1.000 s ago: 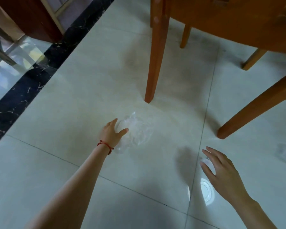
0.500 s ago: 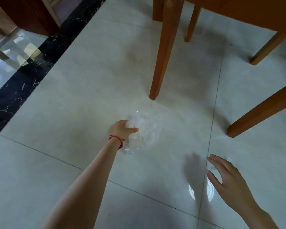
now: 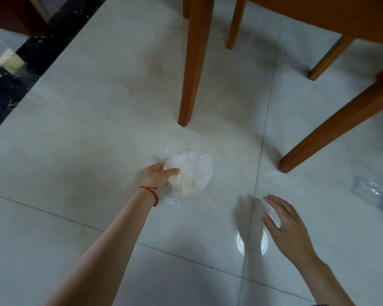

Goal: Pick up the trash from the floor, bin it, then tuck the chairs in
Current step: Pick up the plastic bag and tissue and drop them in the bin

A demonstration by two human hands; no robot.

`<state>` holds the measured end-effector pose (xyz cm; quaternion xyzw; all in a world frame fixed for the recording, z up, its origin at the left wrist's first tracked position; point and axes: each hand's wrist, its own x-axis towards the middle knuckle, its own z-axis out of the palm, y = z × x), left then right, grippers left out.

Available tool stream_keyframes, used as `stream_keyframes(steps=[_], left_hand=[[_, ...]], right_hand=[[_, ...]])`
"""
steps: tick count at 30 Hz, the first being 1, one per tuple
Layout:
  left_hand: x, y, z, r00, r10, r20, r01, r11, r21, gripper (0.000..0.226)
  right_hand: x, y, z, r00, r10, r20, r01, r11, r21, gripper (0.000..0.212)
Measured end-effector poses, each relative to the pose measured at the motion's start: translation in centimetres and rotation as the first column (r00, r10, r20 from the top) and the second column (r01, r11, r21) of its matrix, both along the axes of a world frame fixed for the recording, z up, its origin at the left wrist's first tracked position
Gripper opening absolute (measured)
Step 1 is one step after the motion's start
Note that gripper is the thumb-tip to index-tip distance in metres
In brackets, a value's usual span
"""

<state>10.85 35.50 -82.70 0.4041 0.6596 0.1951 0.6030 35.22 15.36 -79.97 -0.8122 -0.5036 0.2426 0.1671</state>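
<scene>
My left hand [image 3: 158,176], a red cord [image 3: 152,194] at its wrist, curls its fingers and thumb around the crumpled clear plastic bag [image 3: 190,171] on the pale floor tiles [image 3: 86,133], near a wooden chair leg [image 3: 194,62]. My right hand [image 3: 285,224] hovers over the tiles, fingers spread, holding nothing. At far right lies a crushed clear plastic bottle [image 3: 376,194].
</scene>
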Motion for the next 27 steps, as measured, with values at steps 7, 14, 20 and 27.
stream_keyframes(steps=[7, 14, 20, 27], left_hand=[[4.1, -2.3, 1.6, 0.999, -0.050, 0.019, 0.050, 0.998, 0.033, 0.016], [6.4, -4.8, 2.2, 0.999, 0.013, 0.047, -0.013, 1.000, 0.012, 0.031], [6.4, -5.8, 2.1, 1.000, 0.022, 0.000, -0.022, 1.000, 0.009, 0.029], [6.1, -6.1, 1.3, 0.997, -0.012, -0.074, 0.015, 0.999, 0.038, 0.020]], right_hand=[[3.2, -0.6, -1.5, 0.987, -0.158, -0.007, 0.158, 0.986, 0.055, 0.038], [3.8, -0.1, -3.7, 0.993, -0.111, -0.045, 0.110, 0.994, -0.028, 0.052], [3.4, -0.2, -5.0, 0.997, -0.058, -0.048, 0.060, 0.997, 0.040, 0.048], [3.3, 0.0, -5.8, 0.985, -0.153, -0.079, 0.158, 0.986, 0.060, 0.025]])
